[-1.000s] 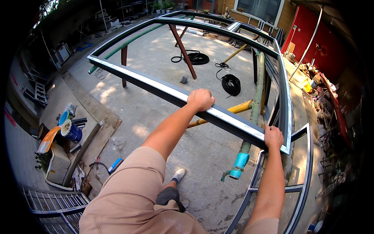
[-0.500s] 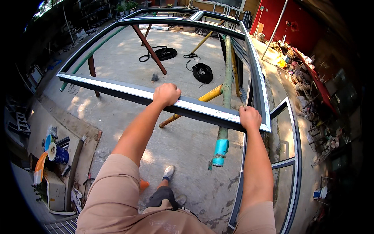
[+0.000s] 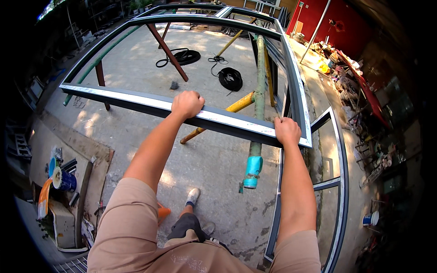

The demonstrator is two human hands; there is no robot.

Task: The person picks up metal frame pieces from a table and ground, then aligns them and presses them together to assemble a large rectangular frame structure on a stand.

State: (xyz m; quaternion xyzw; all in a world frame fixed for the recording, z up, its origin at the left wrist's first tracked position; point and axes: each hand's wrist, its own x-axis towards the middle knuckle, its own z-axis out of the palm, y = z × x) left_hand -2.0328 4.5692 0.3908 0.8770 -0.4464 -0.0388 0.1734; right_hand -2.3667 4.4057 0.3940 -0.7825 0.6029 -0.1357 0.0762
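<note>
Editor: What fills the yard?

Photographer: A concrete floor, and above it a large grey frame faced with white strips, its near bar crossing over a pale green pole just short of the pole's turquoise-wrapped near end. Whether the two touch cannot be told.

Editor: And lower down?

Photographer: A second frame stands at right, beyond the right forearm. A black coil lies on the floor to the left of the pole.

Editor: The hands?

Photographer: Both grip the near bar, fingers curled over its far edge: the left hand near mid-length, the right hand near the right corner.
</note>
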